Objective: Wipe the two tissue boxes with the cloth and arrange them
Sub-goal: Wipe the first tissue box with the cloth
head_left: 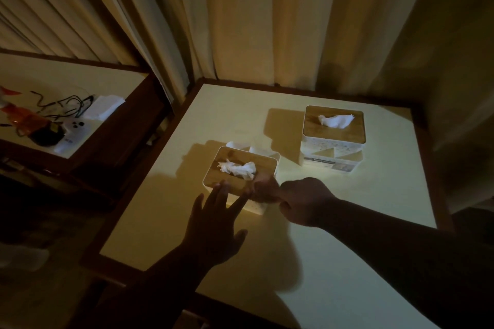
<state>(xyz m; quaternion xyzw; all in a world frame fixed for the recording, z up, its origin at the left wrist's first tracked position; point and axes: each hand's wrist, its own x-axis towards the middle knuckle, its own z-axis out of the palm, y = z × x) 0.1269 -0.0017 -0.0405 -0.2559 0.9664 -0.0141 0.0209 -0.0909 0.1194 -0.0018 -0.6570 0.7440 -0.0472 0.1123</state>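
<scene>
Tissue boxes sit on a dim, pale table (320, 248): the near box (238, 171) at the centre, the far box (332, 136) at about two o'clock from it, well apart. Your left hand (213, 230) lies with straight, spread fingers touching the near box's front edge at six o'clock, holding nothing. Your right hand (302, 201) is curled at the box's four o'clock corner, seemingly around a dark cloth (263, 188), though the gloom leaves that uncertain. A loose tissue (238, 168) stands up from the wooden lid, just beside the cloth. Sweep across the lid and you could snag and drag that tissue out. With only flat fingers bracing it, the light box may slide toward twelve o'clock.
</scene>
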